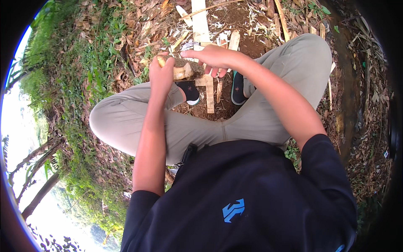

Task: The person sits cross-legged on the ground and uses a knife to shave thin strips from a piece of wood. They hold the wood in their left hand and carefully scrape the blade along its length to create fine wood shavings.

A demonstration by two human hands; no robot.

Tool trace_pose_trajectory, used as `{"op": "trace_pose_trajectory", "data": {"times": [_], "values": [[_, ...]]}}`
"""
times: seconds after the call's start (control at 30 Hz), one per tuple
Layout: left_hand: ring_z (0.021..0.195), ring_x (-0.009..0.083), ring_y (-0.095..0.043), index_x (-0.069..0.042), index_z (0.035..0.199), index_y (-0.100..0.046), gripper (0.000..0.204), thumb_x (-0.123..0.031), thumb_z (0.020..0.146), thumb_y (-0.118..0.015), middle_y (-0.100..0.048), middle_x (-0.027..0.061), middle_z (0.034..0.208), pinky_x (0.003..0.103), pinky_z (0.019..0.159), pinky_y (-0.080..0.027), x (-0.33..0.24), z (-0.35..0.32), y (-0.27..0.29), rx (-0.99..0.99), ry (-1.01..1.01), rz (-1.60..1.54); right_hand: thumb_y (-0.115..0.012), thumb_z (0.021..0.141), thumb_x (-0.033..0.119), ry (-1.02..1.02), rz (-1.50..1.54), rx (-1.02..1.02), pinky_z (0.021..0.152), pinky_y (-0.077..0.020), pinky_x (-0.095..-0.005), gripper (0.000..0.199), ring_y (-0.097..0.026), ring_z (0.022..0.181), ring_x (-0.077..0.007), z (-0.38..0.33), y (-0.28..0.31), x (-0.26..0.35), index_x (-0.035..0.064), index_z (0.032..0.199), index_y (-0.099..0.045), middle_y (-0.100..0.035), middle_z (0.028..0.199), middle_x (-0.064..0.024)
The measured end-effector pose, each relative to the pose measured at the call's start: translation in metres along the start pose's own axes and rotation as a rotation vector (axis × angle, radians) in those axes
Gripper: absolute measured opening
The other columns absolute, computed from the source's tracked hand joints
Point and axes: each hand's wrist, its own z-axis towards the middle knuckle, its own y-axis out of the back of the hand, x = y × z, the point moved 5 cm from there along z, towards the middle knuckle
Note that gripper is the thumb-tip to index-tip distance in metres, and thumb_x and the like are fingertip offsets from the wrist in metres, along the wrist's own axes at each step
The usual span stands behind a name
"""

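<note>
Head view: person sitting on the ground, knees bent outward, two bare hands up in front. One short chunk of wood [184, 69], bark on top, pale where stripped. Left hand [161, 75] closed around the chunk's left end, gripping it. Right hand [210, 56] lies over the chunk's right end, fingers [216, 70] curled down past it; can't tell whether it grips the chunk or something hidden under the palm.

Counts relative to the chunk: two shoes, one dark with white sole [189, 91] just below it, one dark with teal edge [238, 88] below-right. One long pale plank [203, 50] runs behind the chunk, from above it to between the shoes. Several smaller wood offcuts [233, 40] above-right, number unclear. Dry leaves [126, 29] and grass [75, 63] to its left. Right forearm blocks the ground right of the chunk.
</note>
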Motion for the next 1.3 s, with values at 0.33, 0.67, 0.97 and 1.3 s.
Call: {"op": "trace_pose_trajectory", "data": {"times": [0.33, 0.67, 0.97, 1.3], "values": [[0.096, 0.0382, -0.067, 0.000, 0.114, -0.060, 0.049, -0.031, 0.077, -0.069, -0.069, 0.0247, 0.099, 0.044, 0.088, -0.050, -0.026, 0.003, 0.005, -0.016, -0.054, 0.307, -0.054, 0.085, 0.045, 0.084, 0.144, 0.037, 0.048, -0.0516, -0.0326, 0.049, -0.065, 0.055, -0.0180, -0.006, -0.053, -0.006, -0.0017, 0.082, -0.068, -0.069, 0.071, -0.0118], [0.070, 0.0264, -0.067, -0.010, 0.107, -0.066, 0.050, -0.038, 0.071, -0.086, -0.067, 0.0095, 0.070, 0.041, 0.075, -0.052, -0.026, 0.017, 0.012, -0.004, -0.108, 0.452, -0.054, 0.087, 0.040, 0.202, -0.086, -0.235, 0.081, -0.0542, -0.0484, 0.049, -0.070, 0.089, -0.0416, 0.000, -0.070, -0.007, -0.0049, 0.086, -0.073, -0.070, 0.090, -0.0275], [0.057, 0.0180, -0.060, -0.011, 0.103, -0.070, 0.039, -0.033, 0.074, -0.084, -0.062, 0.0042, 0.058, 0.036, 0.068, -0.049, 0.001, 0.033, 0.027, 0.033, -0.099, 0.396, -0.049, 0.095, 0.045, 0.224, 0.008, -0.261, 0.076, -0.0520, -0.0446, 0.054, -0.068, 0.075, -0.0351, 0.017, -0.102, -0.037, 0.0005, 0.074, -0.071, -0.070, 0.076, -0.0181], [0.063, 0.0203, -0.062, -0.012, 0.103, -0.073, 0.035, -0.034, 0.078, -0.082, -0.065, 0.0072, 0.064, 0.036, 0.068, -0.051, 0.003, 0.043, 0.020, 0.124, -0.142, 0.356, -0.047, 0.098, 0.045, 0.050, 0.235, -0.113, 0.088, -0.0496, -0.0477, 0.054, -0.067, 0.098, -0.0410, 0.011, -0.108, -0.063, -0.0027, 0.102, -0.071, -0.071, 0.099, -0.0240]]}}
